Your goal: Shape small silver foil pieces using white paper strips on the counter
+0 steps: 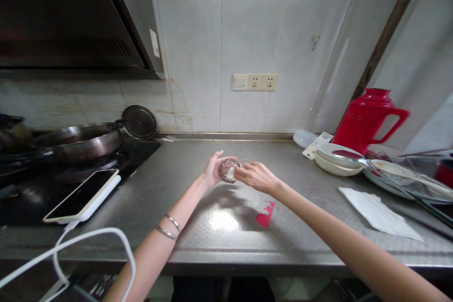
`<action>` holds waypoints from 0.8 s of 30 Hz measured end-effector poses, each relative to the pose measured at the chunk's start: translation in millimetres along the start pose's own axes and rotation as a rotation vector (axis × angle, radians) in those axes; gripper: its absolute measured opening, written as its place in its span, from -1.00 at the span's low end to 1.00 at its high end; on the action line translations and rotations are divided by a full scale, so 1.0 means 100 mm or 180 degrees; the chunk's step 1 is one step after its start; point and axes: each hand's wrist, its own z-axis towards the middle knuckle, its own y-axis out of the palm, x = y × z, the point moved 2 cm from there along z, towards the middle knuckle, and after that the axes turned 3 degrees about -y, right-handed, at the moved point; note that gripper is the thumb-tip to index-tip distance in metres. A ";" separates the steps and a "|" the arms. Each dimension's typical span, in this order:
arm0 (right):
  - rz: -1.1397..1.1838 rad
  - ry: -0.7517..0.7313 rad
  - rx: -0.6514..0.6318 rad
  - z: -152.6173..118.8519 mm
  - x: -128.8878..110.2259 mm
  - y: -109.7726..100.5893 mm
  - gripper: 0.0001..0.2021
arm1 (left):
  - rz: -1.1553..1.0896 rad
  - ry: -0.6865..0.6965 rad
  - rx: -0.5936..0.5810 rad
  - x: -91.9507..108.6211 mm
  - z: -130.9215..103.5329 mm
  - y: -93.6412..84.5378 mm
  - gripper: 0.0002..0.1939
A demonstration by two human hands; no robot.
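Note:
My left hand [212, 170] is wrapped round a small clear glass container [224, 168] with a pinkish tint, held just above the steel counter. Its round end is turned towards me. My right hand [259, 177] comes in from the right, its fingers pinched on a small white piece of paper or tissue [230, 174] against the glass. Whether that piece is stuck to the glass or loose, I cannot tell. Below my right hand, a torn red scrap [265, 215] lies on the counter.
To the left, a phone [82, 194] with a white cable [102, 231] rests by the cooktop, with a steel pan [79, 141] behind. On the right are a white napkin [380, 214], stacked bowls [336, 163], dishes and a red thermos jug [366, 120]. Sockets [255, 82] are on the wall.

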 end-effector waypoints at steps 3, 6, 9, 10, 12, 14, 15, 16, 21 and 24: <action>-0.0186 -0.0293 -0.0021 0.06 0.06 -0.05 -0.75 | 0.0086 -0.0309 0.0158 -0.08 0.05 -0.05 -0.59; -0.0219 -0.0194 -0.0002 0.10 0.10 -0.06 -0.77 | -0.0192 0.0017 0.0236 -0.13 0.12 -0.06 -0.72; -0.0129 0.0160 0.0097 0.11 0.05 -0.05 -0.80 | -0.0505 0.0395 0.0386 -0.14 0.16 -0.05 -0.73; -0.0066 0.0317 0.0134 0.11 0.01 -0.04 -0.79 | -0.0578 0.0494 0.0455 -0.14 0.16 -0.04 -0.74; 0.0167 0.0687 0.0193 0.12 -0.10 -0.02 -0.76 | -0.0665 0.0658 0.0494 -0.13 0.15 -0.01 -0.75; 0.0577 0.1168 0.0262 0.16 -0.22 0.01 -0.74 | -0.0712 0.0814 0.0448 -0.12 0.12 0.02 -0.74; 0.0814 0.1422 0.0331 0.19 -0.28 0.03 -0.72 | -0.0731 0.0880 0.0434 -0.13 0.11 0.03 -0.74; 0.1047 0.1640 0.0410 0.22 -0.34 0.05 -0.72 | -0.0743 0.0924 0.0437 -0.13 0.10 0.04 -0.73; 0.1702 0.2194 0.0907 0.30 -0.47 0.16 -0.83 | -0.0782 0.0951 0.0402 -0.19 0.06 0.07 -0.67; 0.1538 0.1958 0.0967 0.23 -0.41 0.19 -0.80 | -0.0754 0.0861 0.0121 -0.17 0.04 0.10 -0.66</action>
